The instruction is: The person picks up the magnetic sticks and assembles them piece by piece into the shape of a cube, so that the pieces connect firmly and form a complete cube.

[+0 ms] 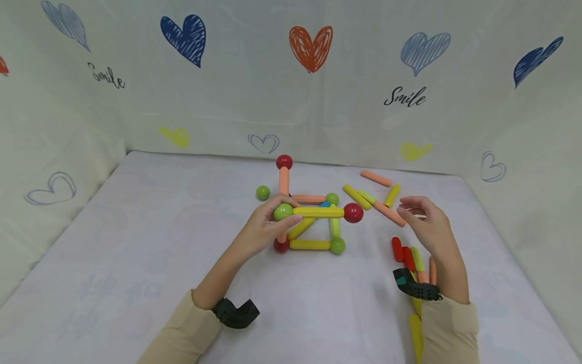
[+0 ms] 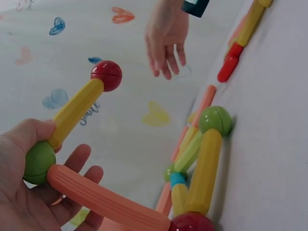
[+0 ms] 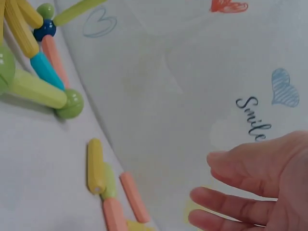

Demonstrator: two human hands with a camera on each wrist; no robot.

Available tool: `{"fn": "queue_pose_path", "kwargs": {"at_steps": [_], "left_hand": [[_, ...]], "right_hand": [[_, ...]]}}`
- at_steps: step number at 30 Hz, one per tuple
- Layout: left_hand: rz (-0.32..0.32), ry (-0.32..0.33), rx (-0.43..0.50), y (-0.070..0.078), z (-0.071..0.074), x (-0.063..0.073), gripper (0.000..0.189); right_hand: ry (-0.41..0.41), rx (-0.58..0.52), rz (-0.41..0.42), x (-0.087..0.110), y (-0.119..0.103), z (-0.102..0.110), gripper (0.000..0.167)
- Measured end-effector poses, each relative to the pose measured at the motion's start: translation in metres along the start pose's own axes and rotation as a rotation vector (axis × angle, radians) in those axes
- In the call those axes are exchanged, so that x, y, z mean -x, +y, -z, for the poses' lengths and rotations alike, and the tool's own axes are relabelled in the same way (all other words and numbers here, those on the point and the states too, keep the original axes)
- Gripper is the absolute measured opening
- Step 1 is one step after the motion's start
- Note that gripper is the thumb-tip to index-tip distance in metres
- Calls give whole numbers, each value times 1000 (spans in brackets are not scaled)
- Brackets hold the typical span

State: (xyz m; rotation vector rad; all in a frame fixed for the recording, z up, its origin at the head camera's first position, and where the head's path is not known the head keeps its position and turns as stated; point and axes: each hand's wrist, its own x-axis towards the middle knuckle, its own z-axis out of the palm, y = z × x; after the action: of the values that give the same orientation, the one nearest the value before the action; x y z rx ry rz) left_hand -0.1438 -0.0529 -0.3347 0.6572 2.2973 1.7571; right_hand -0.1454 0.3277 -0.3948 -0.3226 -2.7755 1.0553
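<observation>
My left hand holds a green ball at an upper corner of a rod-and-ball construction. A yellow rod sticks out sideways from that ball, with a red ball at its free end. From the held ball, a salmon rod runs down to a red ball on the table. The base has a yellow front rod, green corner balls and a diagonal rod. Behind my left hand rises another salmon rod capped in red. Right of it all, my right hand hovers with nothing in its fingers.
Loose rods in yellow, green and salmon lie at the back right. More rods, including red ones, lie beside and under my right forearm. A single green ball sits behind the construction. A printed cloth hangs behind the table.
</observation>
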Motion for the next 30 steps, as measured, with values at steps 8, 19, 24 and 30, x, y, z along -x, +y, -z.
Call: {"fn": "queue_pose_path", "kwargs": {"at_steps": [8,19,24,30], "left_hand": [[-6,-1,-4,-1,0,1,23],[-9,-5,-2,1,-2,0,23],[-7,-7,-6,0,-2,0,23],[-7,-14,-2,-1,-1,1,24]], "right_hand": [[-98,-54,-316,-2,10,-7,65],[-237,-98,-427,24,-36,1,60],[-220,8,-373,20,-31,-2,52],[-234,65,-323,20,-29,-4,47]]}}
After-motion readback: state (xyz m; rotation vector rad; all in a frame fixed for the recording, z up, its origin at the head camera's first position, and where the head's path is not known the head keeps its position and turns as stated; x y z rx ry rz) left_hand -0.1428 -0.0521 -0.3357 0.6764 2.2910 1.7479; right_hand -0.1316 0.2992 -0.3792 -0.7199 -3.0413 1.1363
